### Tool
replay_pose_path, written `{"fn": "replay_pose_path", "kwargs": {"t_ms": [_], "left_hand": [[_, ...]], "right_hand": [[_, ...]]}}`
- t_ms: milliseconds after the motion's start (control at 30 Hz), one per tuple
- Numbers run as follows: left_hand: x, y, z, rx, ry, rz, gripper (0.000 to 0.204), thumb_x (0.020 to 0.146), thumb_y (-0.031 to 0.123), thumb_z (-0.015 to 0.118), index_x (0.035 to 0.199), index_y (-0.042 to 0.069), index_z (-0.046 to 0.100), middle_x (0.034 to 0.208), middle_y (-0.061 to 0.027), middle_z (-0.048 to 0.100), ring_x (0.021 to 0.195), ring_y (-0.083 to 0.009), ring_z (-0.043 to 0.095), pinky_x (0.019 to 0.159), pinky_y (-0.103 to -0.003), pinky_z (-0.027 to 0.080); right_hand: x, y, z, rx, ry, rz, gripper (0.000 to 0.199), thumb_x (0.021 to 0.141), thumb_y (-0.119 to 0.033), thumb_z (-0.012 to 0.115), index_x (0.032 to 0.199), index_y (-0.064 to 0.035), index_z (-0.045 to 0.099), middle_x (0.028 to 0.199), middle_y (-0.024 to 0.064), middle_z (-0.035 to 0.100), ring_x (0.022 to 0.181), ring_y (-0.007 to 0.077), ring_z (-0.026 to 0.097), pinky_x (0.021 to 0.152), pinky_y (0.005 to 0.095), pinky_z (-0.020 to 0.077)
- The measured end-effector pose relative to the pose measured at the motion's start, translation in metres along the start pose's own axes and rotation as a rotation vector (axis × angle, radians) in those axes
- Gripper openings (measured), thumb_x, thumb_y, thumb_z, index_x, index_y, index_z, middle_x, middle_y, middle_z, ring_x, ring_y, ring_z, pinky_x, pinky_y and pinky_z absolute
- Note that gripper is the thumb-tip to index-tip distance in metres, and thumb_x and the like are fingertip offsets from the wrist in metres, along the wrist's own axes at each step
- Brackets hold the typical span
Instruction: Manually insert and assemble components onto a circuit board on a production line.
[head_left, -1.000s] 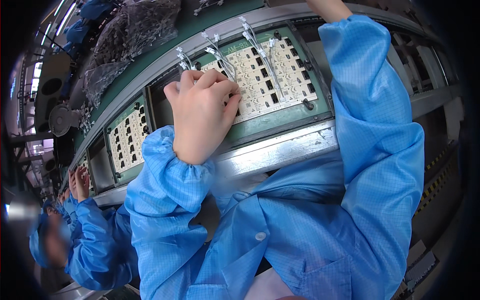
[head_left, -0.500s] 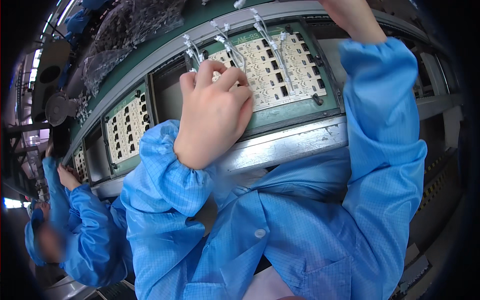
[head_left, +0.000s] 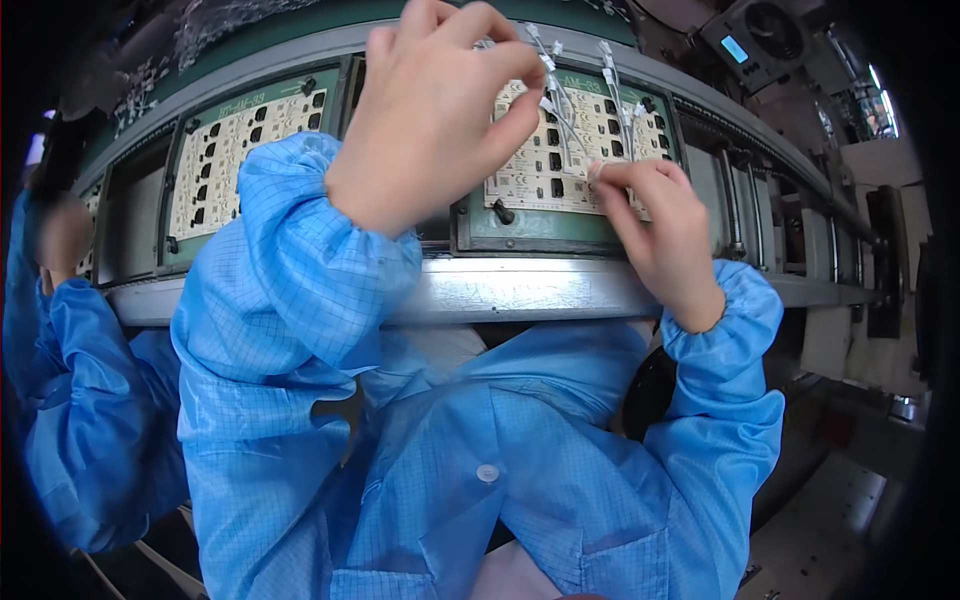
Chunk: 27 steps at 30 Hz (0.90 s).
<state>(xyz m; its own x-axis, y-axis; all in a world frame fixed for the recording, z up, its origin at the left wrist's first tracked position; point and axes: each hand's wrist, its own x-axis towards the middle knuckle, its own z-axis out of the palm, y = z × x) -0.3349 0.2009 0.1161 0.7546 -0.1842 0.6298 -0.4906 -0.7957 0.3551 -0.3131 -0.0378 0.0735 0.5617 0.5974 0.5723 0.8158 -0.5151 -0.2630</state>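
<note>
In front of me a cream circuit board panel with rows of black components lies in a green carrier frame. Thin white wires with small connectors stand across the panel. My left hand is over the panel's left side, its fingers curled and thumb and forefinger closed beside a wire bundle; what they hold is hidden. At the panel's lower middle, my right hand pinches a small white connector between thumb and forefinger, close above the board.
To the left, a second cream panel sits in its own carrier on the line. A metal rail runs along the near edge. A device with a lit display stands at the far right. A co-worker's blue sleeve shows at the left.
My right hand has come down from the far right onto the panel. My left hand has lifted away from the board. The view has shifted to the right.
</note>
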Motion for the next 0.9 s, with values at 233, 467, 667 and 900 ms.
{"fn": "replay_pose_path", "kwargs": {"t_ms": [233, 467, 667, 900], "left_hand": [[-0.012, -0.012, 0.011, 0.06, 0.014, 0.06, 0.013, 0.083, 0.017, 0.066, 0.091, 0.007, 0.067, 0.101, -0.0086, 0.059, 0.1, -0.0306, 0.05, 0.086, -0.043, 0.039], [-0.012, -0.018, 0.018, 0.073, 0.014, 0.065, 0.013, 0.083, 0.018, 0.066, 0.091, 0.008, 0.067, 0.102, -0.0095, 0.06, 0.101, -0.0308, 0.05, 0.085, -0.044, 0.039], [-0.011, -0.03, 0.045, 0.317, 0.063, -0.022, 0.028, 0.081, 0.036, 0.072, 0.095, 0.011, 0.075, 0.101, -0.0043, 0.066, 0.105, -0.0272, 0.054, 0.087, -0.048, 0.038], [0.059, -0.016, 0.104, 0.642, -0.08, -0.308, 0.04, 0.085, 0.051, 0.07, 0.096, 0.013, 0.076, 0.107, -0.0029, 0.067, 0.107, -0.0273, 0.056, 0.087, -0.048, 0.039]], "right_hand": [[-0.001, 0.0, 0.008, -0.028, -0.176, 0.071, 0.01, 0.082, -0.003, 0.073, 0.09, -0.0041, 0.068, 0.083, 0.0059, 0.063, 0.081, 0.0233, 0.059, 0.078, 0.034, 0.0397], [0.001, 0.002, 0.003, -0.123, -0.207, -0.101, 0.01, 0.082, -0.002, 0.072, 0.091, -0.0046, 0.067, 0.083, 0.0051, 0.061, 0.081, 0.024, 0.059, 0.083, 0.037, 0.04], [0.023, 0.015, -0.021, 0.005, -0.466, -0.143, 0.014, 0.085, -0.007, 0.066, 0.098, -0.0029, 0.07, 0.093, 0.0084, 0.064, 0.088, 0.0269, 0.06, 0.086, 0.038, 0.0431], [0.091, 0.147, 0.007, -0.055, -0.162, -0.126, 0.053, 0.08, 0.012, 0.052, 0.126, -0.0115, 0.065, 0.127, 0.0144, 0.062, 0.108, 0.0355, 0.063, 0.092, 0.0376, 0.0512]]}}
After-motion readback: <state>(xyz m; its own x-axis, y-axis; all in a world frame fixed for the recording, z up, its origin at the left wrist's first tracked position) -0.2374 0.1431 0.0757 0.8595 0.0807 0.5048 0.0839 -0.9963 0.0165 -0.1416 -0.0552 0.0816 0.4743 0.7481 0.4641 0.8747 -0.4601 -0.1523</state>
